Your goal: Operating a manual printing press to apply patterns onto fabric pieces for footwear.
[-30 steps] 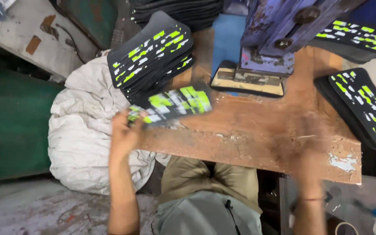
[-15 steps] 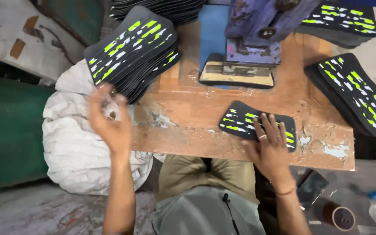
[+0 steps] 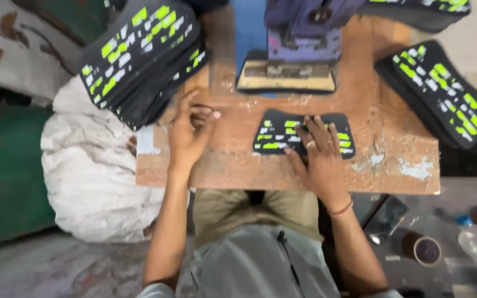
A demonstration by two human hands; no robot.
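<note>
Left hand [image 3: 189,135] moved onto the bench [image 3: 393,171], loosely curled, empty, near left stack [image 3: 139,60]. Right hand [image 3: 318,149] flat, pinning one black-green piece [image 3: 274,132] mid-bench below press [image 3: 299,49]. Right-edge stack [image 3: 437,91] waiting; not yet pressed.

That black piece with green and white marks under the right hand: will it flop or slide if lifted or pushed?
The patterned piece looks thin and lies flat on the table, so probably light and somewhat flexible. Being flat, it should slide rather than roll. The right hand rests flat on it.
</note>
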